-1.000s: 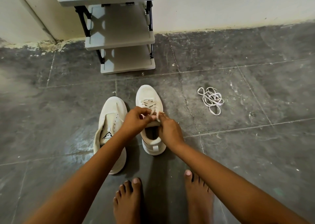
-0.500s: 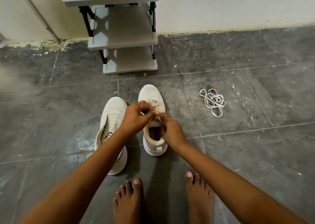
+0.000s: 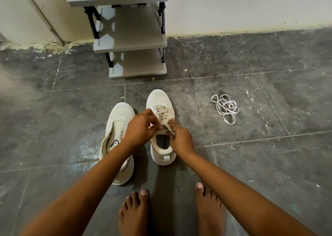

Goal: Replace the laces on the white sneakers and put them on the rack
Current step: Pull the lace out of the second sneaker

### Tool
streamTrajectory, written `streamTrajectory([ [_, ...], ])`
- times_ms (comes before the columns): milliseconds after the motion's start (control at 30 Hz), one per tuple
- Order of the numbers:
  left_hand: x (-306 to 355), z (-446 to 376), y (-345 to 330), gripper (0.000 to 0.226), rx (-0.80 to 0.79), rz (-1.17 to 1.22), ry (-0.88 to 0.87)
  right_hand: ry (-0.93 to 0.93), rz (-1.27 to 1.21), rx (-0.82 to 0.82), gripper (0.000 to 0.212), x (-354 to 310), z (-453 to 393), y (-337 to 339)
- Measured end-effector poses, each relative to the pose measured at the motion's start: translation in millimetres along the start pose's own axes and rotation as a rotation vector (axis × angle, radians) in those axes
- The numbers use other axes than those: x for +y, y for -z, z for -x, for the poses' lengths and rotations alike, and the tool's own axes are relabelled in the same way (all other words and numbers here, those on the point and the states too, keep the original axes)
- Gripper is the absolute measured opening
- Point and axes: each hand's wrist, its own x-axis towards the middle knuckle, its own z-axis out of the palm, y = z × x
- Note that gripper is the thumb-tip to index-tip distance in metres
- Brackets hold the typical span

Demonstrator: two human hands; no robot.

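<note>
Two hands at the right sneaker [image 3: 162, 128] on the floor [image 3: 251, 163] below the rack [image 3: 133, 43]; left hand [image 3: 142, 128] and right hand [image 3: 181, 139] both pinch the lace [image 3: 162, 112] at its top eyelets; pull evenly, keep ends level; spare laces [image 3: 226, 109] lie well apart; left sneaker [image 3: 116, 126] looks unlaced.

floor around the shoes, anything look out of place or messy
A loose lace lies in a tangled heap on the floor, right of the laced sneaker. The other sneaker has no lace, its tongue flopped open. Paint is flaking along the wall base.
</note>
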Motion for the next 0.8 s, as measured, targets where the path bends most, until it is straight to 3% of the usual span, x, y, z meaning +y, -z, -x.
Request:
streamTrajectory([
  [167, 16.3, 5.8, 3.6, 0.011, 0.124, 0.689, 0.209, 0.008, 0.095, 0.014, 0.052, 2.8, -1.5, -0.6],
  [233, 15.2, 6.5, 1.4, 0.008, 0.117, 0.788, 0.309, 0.023, 0.127, 0.012, 0.051, -1.0, -1.0, -1.3],
  [267, 11.1, 6.1, 1.3, 0.01, 0.098, 0.704, 0.31, 0.032, 0.132, 0.008, 0.05, -3.6, -0.5, -1.9],
  [367, -6.4, 8.2, 1.3, 0.024, -0.031, 0.141, 0.139, 0.037, 0.14, 0.014, 0.044, -8.2, 0.3, -4.8],
  [467, -11.2, 14.9, -0.9, 0.023, -0.131, -0.24, 0.014, -0.012, 0.138, 0.044, 0.039, -9.7, 2.4, -6.0],
  [600, -1.8, 19.3, -11.9, 0.021, -0.058, -0.398, -0.033, 0.01, 0.136, 0.048, 0.042, -12.5, 7.3, -5.8],
  [633, -1.1, 17.1, -14.2, 0.017, -0.006, -0.311, -0.011, 0.026, 0.148, 0.053, 0.043, -12.5, 7.1, -4.9],
  [700, 4.2, 14.3, -13.9, 0.01, 0.076, 0.089, 0.134, 0.053, 0.177, 0.042, 0.045, -11.8, 6.5, -2.9],
  [800, 31.9, 26.9, -14.2, 0.004, -0.007, 0.766, 0.306, 0.011, 0.002, 0.032, 0.029, -9.8, 9.3, -0.6],
])
